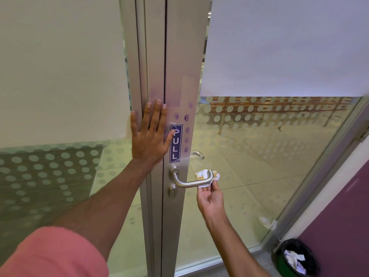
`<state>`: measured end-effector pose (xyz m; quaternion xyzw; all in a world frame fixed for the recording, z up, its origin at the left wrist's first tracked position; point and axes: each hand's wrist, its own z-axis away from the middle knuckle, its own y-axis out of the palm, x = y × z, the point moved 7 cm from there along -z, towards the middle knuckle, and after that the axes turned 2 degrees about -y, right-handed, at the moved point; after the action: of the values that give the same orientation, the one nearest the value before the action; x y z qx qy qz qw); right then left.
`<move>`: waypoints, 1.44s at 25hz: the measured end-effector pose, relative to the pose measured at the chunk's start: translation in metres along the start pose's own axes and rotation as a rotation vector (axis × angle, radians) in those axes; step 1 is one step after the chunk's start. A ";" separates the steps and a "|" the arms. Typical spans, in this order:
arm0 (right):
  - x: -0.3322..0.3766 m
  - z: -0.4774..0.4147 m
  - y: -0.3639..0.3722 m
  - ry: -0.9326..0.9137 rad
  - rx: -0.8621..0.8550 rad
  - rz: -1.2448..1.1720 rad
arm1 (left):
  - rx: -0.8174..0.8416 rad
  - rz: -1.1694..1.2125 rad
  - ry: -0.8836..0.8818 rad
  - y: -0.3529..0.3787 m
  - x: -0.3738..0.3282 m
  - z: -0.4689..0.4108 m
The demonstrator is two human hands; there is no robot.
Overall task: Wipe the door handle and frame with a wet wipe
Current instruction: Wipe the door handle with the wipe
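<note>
A brushed-metal lever door handle (185,183) sticks out from the aluminium door frame (179,56), above a keyhole (173,191). My right hand (209,198) pinches a white wet wipe (202,174) wrapped round the handle's outer end. My left hand (150,132) lies flat, fingers spread, on the frame's seam just left of a blue PULL sticker (175,143). Purple smudges (186,128) dot the frame beside the sticker.
Frosted and dotted glass panels flank the frame. A second handle (197,153) shows behind the glass. A black bin (295,257) with crumpled wipes stands at the lower right, beside a purple wall (343,216). A crumpled wipe (267,222) lies by the glass.
</note>
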<state>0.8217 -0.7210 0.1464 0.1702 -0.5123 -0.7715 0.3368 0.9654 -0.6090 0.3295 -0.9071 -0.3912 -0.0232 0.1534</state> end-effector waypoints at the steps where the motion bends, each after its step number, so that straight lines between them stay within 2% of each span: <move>1: 0.001 -0.002 0.000 -0.015 -0.009 0.011 | -0.001 0.002 0.003 0.000 0.000 0.000; 5: 0.002 0.005 -0.015 -0.024 0.035 0.094 | -0.017 0.017 0.000 0.001 0.001 0.001; 9: 0.013 0.024 -0.031 -0.016 0.000 0.175 | -0.021 0.025 0.011 -0.001 0.000 0.000; 13: 0.029 0.039 -0.029 -0.196 0.034 0.341 | -0.025 0.040 0.012 -0.002 -0.001 0.001; 15: 0.041 0.046 -0.012 -0.409 0.106 0.594 | -0.023 0.040 0.013 -0.002 -0.001 0.001; 18: 0.036 0.059 0.032 -0.755 0.233 1.227 | -0.008 0.038 0.009 -0.002 0.000 0.000; 20: 0.018 0.060 0.053 -0.923 0.286 1.522 | -0.004 0.036 0.004 -0.003 0.000 -0.001; 22: -0.010 0.054 0.061 -0.988 0.377 1.805 | -0.003 0.036 0.003 -0.004 0.000 0.000; 25: -0.059 0.033 0.045 -0.853 0.603 2.198 | 0.000 0.024 0.005 -0.005 -0.001 -0.001; 28: -0.072 0.027 0.037 -1.083 0.624 2.358 | 0.007 0.024 -0.005 -0.004 0.001 -0.001; 32: -0.077 0.032 0.040 -1.194 0.633 2.411 | 0.011 0.030 -0.008 -0.005 0.000 -0.001; 36: -0.078 0.033 0.043 -1.281 0.763 2.531 | 0.010 0.027 0.006 -0.005 -0.001 -0.001</move>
<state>0.8720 -0.6555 0.1927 -0.6693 -0.5437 0.2686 0.4294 0.9612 -0.6062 0.3320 -0.9114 -0.3787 -0.0219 0.1596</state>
